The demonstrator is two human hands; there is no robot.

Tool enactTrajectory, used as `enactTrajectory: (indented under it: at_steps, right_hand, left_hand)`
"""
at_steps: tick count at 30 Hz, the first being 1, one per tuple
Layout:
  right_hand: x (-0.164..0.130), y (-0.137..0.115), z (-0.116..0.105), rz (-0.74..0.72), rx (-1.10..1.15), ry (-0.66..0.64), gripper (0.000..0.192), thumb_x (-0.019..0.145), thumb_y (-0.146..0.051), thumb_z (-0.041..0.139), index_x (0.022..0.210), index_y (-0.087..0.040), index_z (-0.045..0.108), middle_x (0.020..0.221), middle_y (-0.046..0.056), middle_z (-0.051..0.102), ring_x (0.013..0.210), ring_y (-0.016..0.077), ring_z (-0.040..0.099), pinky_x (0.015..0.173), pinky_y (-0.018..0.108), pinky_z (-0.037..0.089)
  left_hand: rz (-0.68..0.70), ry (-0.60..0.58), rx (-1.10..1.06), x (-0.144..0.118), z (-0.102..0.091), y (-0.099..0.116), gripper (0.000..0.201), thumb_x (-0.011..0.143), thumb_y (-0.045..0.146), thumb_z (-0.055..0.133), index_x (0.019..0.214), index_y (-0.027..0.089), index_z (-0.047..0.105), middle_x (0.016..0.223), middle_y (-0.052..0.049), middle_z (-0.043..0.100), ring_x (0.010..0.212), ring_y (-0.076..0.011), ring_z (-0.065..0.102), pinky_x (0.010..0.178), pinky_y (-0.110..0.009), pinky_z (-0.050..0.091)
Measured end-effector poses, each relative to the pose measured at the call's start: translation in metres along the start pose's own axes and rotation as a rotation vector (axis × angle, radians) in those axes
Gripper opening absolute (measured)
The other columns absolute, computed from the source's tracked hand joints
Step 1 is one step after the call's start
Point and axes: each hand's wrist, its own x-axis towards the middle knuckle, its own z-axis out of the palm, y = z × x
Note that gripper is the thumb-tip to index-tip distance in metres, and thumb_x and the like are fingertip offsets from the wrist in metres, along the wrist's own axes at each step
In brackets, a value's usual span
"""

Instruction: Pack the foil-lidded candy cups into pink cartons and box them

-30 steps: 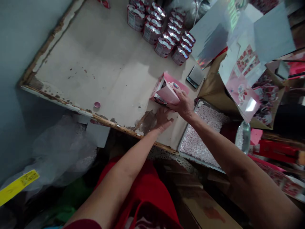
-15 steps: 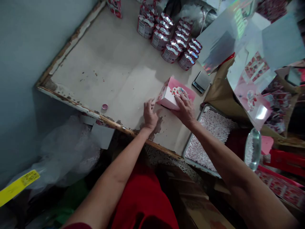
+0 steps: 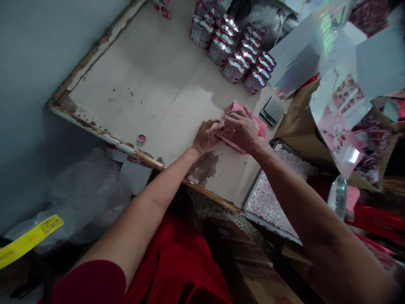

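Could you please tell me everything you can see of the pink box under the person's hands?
The pink printed cardboard box lies on the worn cream tabletop, near its front right corner, beside the small grey scale. It looks like thin, glossy card with a red patch at its right edge. The right hand covers most of its top, and the left hand touches its left end, so its flaps are hidden.

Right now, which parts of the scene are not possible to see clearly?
- Pink box, head view: mostly hidden under both hands; its print is unreadable.
- Left hand and right hand: fingertips overlap, so the grip is unclear.
- Foil pouches: labels too small.
- Tray of pellets: partly covered by the right arm.
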Motion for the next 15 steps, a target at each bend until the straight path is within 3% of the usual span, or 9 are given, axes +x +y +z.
enactTrajectory:
  at_steps: [4, 8, 11, 15]
  right_hand:
    - [0.007, 0.009, -0.01, 0.018, 0.077, -0.077, 0.021, 0.089, -0.045, 0.074, 0.082, -0.025, 0.072, 0.088, 0.008, 0.071, 0.109, 0.0325, 0.06, 0.107, 0.054, 0.048]
    - [0.016, 0.008, -0.01, 0.01, 0.088, -0.181, 0.018, 0.085, -0.041, 0.08, 0.078, -0.026, 0.074, 0.083, 0.007, 0.069, 0.108, 0.0339, 0.059, 0.115, 0.065, 0.037]
    - [0.023, -0.001, -0.001, -0.015, 0.05, -0.234, 0.006, 0.086, -0.034, 0.08, 0.087, -0.028, 0.079, 0.079, 0.007, 0.068, 0.107, 0.0353, 0.058, 0.119, 0.071, 0.027]
    - [0.018, -0.013, 0.008, -0.075, -0.087, -0.243, 0.016, 0.09, -0.019, 0.069, 0.1, -0.026, 0.079, 0.085, 0.008, 0.072, 0.101, 0.0333, 0.056, 0.111, 0.06, 0.038]
  left_hand:
    - [0.021, 0.003, -0.046, 0.007, 0.007, -0.004, 0.048, 0.092, 0.058, 0.073, 0.129, 0.027, 0.071, 0.148, -0.011, 0.055, 0.135, -0.03, 0.05, 0.119, -0.047, 0.037]
    - [0.002, 0.023, -0.042, 0.008, 0.008, -0.006, 0.041, 0.096, 0.051, 0.069, 0.13, 0.027, 0.069, 0.145, -0.01, 0.057, 0.131, -0.0269, 0.052, 0.117, -0.042, 0.04]
    - [0.018, 0.049, -0.039, 0.007, 0.01, -0.007, 0.044, 0.096, 0.049, 0.068, 0.133, 0.025, 0.067, 0.142, -0.011, 0.06, 0.128, -0.0273, 0.053, 0.116, -0.042, 0.042]
    - [0.092, 0.119, -0.078, 0.006, 0.01, -0.008, 0.046, 0.093, 0.044, 0.07, 0.132, 0.02, 0.064, 0.138, -0.013, 0.062, 0.125, -0.0279, 0.055, 0.113, -0.044, 0.045]
